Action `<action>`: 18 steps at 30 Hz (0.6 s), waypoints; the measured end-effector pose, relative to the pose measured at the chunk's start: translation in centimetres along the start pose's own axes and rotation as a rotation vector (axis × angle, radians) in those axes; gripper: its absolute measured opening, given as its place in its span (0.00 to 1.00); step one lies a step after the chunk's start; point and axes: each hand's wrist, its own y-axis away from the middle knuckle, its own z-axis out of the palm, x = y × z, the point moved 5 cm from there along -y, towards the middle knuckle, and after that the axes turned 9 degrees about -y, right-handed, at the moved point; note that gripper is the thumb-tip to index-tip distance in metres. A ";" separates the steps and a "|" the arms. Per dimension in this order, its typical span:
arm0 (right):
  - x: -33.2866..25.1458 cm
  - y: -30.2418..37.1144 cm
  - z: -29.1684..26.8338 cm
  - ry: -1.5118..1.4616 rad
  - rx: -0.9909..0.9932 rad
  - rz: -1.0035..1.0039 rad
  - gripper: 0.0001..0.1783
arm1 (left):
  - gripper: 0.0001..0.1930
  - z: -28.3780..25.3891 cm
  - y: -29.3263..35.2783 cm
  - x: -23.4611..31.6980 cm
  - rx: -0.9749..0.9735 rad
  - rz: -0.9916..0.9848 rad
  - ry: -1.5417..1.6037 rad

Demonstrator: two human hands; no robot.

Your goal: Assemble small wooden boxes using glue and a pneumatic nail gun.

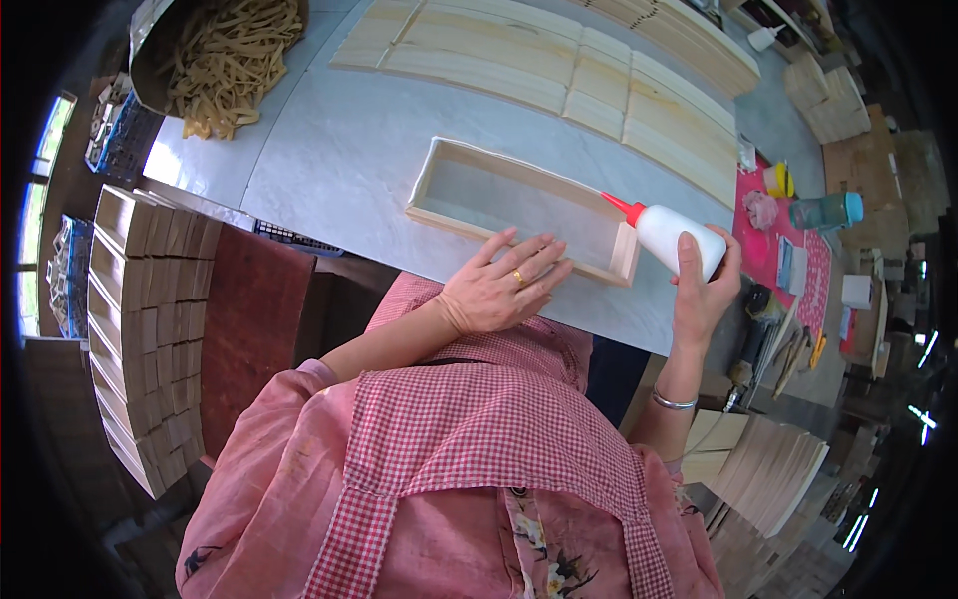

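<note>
A long, shallow rectangular wooden frame (pixel 445 221) lies on the pale grey tabletop in front of me. A white bead of what looks like glue runs along the top of its far and left walls. Across the middle of its near wall rests my left hand (pixel 507 284), fingers stretched out and a ring on one of them. My right hand (pixel 707 277) is wrapped round a white squeeze bottle (pixel 671 235), tilted to the left. Its red nozzle (pixel 621 206) points down at the far wall near the right corner.
Flat wooden boards (pixel 499 50) lie in rows along the far side of the table. A container of tan strips (pixel 235 65) stands at the far left. Stacked wooden boxes (pixel 150 299) rise beside the table. At right are a blue-lidded jar (pixel 826 211) and stacked boards (pixel 768 469).
</note>
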 end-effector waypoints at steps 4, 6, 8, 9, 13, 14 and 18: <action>0.9 0.0 -2.2 0.044 0.053 -0.005 0.23 | 0.29 0.0 0.0 0.1 -0.009 -0.001 -0.010; 1.0 0.2 -3.0 0.059 0.075 -0.005 0.23 | 0.29 0.1 0.0 0.1 -0.012 0.002 -0.012; 1.0 0.3 -3.6 0.052 0.099 0.031 0.23 | 0.30 0.1 0.1 0.1 -0.013 0.003 -0.021; 0.9 0.4 -3.9 0.048 0.110 0.049 0.23 | 0.30 0.2 0.1 0.1 -0.014 0.003 -0.027; 1.2 0.5 -4.8 0.041 0.132 0.062 0.23 | 0.31 0.3 0.2 0.1 -0.025 0.001 -0.018; 1.3 0.6 -5.0 0.039 0.135 0.060 0.23 | 0.31 0.3 0.3 0.2 -0.029 -0.002 -0.012; 1.7 0.9 -5.6 0.040 0.127 0.042 0.23 | 0.31 0.3 0.3 0.2 -0.034 -0.007 -0.001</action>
